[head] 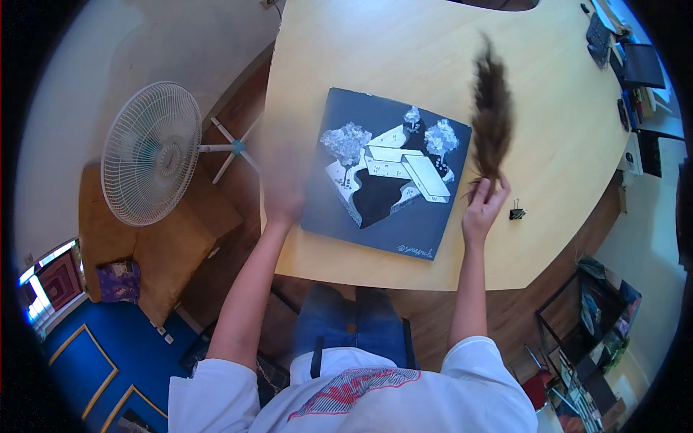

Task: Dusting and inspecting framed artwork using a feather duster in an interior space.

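A square painted canvas [379, 168] lies slightly turned on the wooden table [368, 270]. On dark grey it shows white block-shaped buildings, pale trees and black areas; a corner bears handwriting. My right hand [487, 197] grips the lower end of a brown feather duster [491, 113], whose feathers are upright in the view, just right of the canvas and blurred. At the canvas's left edge is my left hand [284, 189], smeared by blur. Whether its fingers touch the canvas cannot be made out. A black binder clip [517, 211] rests right of my right hand.
Beyond the table's left edge stands a white fan [154, 154], near a brown sofa [168, 243] with a purple cushion [119, 281]. A keyboard [598, 40] and other desk items line the table's far right edge. A black-framed rack [557, 303] stands at lower right.
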### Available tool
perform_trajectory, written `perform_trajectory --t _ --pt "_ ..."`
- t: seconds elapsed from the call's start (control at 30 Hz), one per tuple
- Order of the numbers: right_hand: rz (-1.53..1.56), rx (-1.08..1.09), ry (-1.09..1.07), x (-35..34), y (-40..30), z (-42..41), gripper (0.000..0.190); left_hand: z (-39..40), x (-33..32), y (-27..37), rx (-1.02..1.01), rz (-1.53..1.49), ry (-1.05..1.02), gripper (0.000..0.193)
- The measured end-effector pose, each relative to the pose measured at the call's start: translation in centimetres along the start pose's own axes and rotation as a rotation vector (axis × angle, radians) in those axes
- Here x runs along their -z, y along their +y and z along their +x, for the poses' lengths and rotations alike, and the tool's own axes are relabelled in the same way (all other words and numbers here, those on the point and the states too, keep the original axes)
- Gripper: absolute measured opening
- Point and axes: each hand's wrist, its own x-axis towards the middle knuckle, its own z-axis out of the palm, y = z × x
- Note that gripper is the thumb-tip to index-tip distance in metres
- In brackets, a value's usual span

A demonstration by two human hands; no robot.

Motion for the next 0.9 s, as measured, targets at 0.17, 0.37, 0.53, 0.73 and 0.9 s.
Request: perform_trajectory --t 0.17,0.37,0.53,0.73,0.9 --pt "-0.436 0.046 -0.564 1.0 -1.8 1.5 0.025 -0.2 -0.7 -0.7 -0.016 0.156 -0.016 0.051" --pt "-0.378 0.035 -0.379 1.0 -1.7 1.7 0.026 -0.5 -1.1 -0.8 -0.014 0.203 -0.018 0.051" --pt "-0.316 -0.018 -0.783 0.4 -2.6 1.5 0.023 -0.7 -1.1 -0.6 -0.034 0.348 -0.046 0.050" --pt "-0.395 -0.103 -0.523 -1.1 -2.8 -0.3 0.029 -1.1 -1.3 -0.9 0.073 0.130 -0.015 0.050" --pt "-0.287 0.094 -1.077 0.7 -2.8 -0.2 0.030 -1.2 -1.2 -0.8 0.001 0.198 -0.010 0.051"
